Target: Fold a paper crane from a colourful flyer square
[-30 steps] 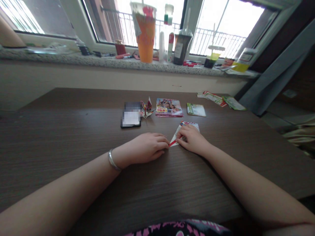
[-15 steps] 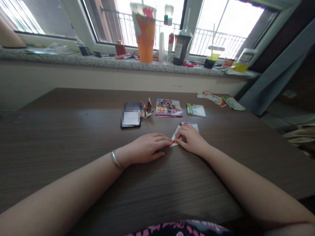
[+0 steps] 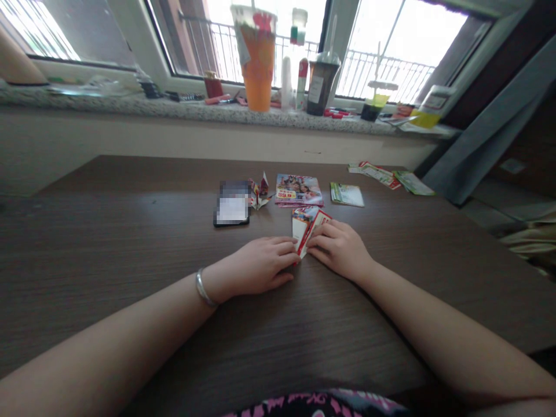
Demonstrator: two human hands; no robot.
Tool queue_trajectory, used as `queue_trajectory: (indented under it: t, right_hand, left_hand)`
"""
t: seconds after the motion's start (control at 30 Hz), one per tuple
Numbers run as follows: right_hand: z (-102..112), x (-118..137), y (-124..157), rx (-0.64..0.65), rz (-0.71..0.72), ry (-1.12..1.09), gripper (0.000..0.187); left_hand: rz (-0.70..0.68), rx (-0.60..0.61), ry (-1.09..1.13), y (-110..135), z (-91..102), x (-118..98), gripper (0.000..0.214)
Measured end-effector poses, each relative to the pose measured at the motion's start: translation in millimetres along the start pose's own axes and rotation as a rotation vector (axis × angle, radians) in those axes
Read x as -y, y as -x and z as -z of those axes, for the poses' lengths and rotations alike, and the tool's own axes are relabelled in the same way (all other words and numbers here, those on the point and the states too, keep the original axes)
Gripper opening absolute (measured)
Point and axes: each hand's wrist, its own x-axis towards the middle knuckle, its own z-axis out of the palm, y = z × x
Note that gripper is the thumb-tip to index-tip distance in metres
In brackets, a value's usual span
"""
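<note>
A folded printed paper [image 3: 299,229], white with a red-edged strip and a coloured picture at its far end, lies on the table between my hands. My left hand [image 3: 264,263] rests flat, fingers stretched out, with the fingertips on the paper's near left edge and the thumb apart from it. Bent fingers of my right hand [image 3: 341,249] press together on the paper's right side, covering part of it. Just beyond lies a stack of printed leaflets [image 3: 299,190]. A folded paper figure [image 3: 259,194] with a raised point stands left of the stack.
A phone [image 3: 232,217] with a blurred screen lies beside the paper figure. Right of the stack is a green-and-white paper [image 3: 346,195]; more papers [image 3: 380,175] lie at the far right. Cups, including a tall orange one [image 3: 259,75], and bottles line the windowsill [image 3: 195,108].
The paper has turned and shifted left, showing its red-edged strip and more of the picture. My right hand has moved slightly toward me; my left hand has barely moved.
</note>
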Motion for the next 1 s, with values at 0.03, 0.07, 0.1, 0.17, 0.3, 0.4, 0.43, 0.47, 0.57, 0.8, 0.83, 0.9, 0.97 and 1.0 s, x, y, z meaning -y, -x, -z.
queue_trajectory:
  t: [0.03,0.07,0.1,0.17,0.3,0.4,0.43,0.47,0.57,0.8,0.83,0.9,0.97,1.0]
  right_hand:
    - [-0.7,0.3,0.1,0.017,0.017,-0.011,0.023]
    - [-1.4,0.4,0.0,0.029,0.032,-0.021,0.024]
    - [-2.1,0.3,-0.1,0.040,0.043,-0.030,0.025]
    - [-3.5,-0.5,-0.2,0.058,0.056,-0.039,0.026]
    - [-5.6,-1.7,0.0,0.088,0.045,-0.056,0.025]
    - [-6.2,-1.1,0.1,0.095,0.015,-0.062,0.024]
    - [-6.0,-0.7,0.1,0.094,0.009,-0.063,0.024]
    - [-5.7,-0.2,0.0,0.092,0.007,-0.065,0.024]
    - [-4.2,1.2,-0.4,0.089,0.002,-0.069,0.022]
    - [-0.9,2.9,-1.6,0.084,-0.012,-0.103,0.019]
    - [-0.8,2.9,-1.8,0.083,-0.019,-0.112,0.017]
    - [-1.0,2.7,-2.3,0.077,-0.044,-0.138,0.014]
    - [-1.6,2.3,-2.9,0.076,-0.073,-0.167,0.011]
    - [-2.0,2.2,-3.2,0.076,-0.084,-0.180,0.010]
  left_hand:
    - [-0.001,-0.002,0.002,0.1,-0.2,0.1,0.024]
    - [0.002,0.001,0.002,0.4,-0.6,0.3,0.024]
    - [0.009,0.008,0.000,0.7,-1.0,0.5,0.024]
    - [0.028,0.025,0.000,1.4,-1.6,0.8,0.025]
    - [0.044,0.031,0.012,1.8,-1.0,0.4,0.025]
    - [0.049,0.035,0.030,1.1,-0.4,0.0,0.025]
    - [0.047,0.032,0.040,0.9,-0.6,0.0,0.024]
    - [0.042,0.023,0.050,0.8,-1.0,0.2,0.025]
    - [0.015,-0.027,0.073,0.8,-3.0,1.1,0.028]
    - [0.011,-0.044,0.074,0.8,-6.8,2.8,0.035]
    - [0.010,-0.039,0.066,0.7,-7.1,2.8,0.037]
    - [0.006,-0.027,0.054,0.5,-7.3,2.6,0.038]
    - [0.006,-0.025,0.055,0.1,-6.8,2.2,0.038]
    - [0.008,-0.026,0.056,-0.2,-6.2,1.9,0.037]
